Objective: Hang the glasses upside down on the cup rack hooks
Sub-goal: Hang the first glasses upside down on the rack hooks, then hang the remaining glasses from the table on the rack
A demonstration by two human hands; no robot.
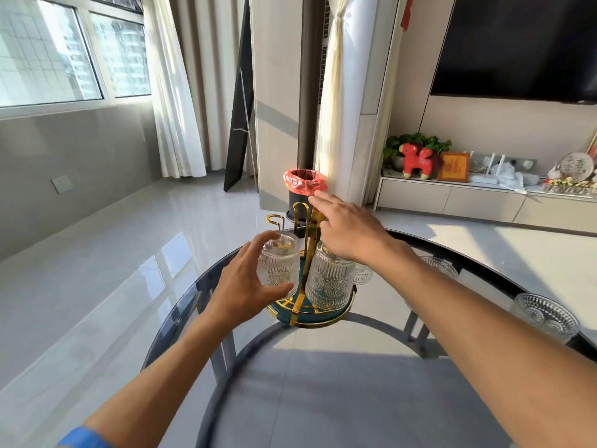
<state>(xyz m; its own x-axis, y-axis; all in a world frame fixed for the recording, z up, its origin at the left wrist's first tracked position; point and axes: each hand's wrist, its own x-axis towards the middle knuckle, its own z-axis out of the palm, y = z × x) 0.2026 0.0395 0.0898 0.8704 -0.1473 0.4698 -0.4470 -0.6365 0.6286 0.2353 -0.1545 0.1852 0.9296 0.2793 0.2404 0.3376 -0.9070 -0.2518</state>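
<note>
An upturned glass (278, 266) sits over a hook on the gold cup rack (308, 240), left hand (240, 286) fingers wrapped round it to seat it, while the right hand (347, 229), fingers loosely spread, steadies the rack's top, seemingly against tipping.

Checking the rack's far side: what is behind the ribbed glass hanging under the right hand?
Behind the ribbed clear glass another patterned glass partly shows; the right hand and forearm hide anything further.
</note>
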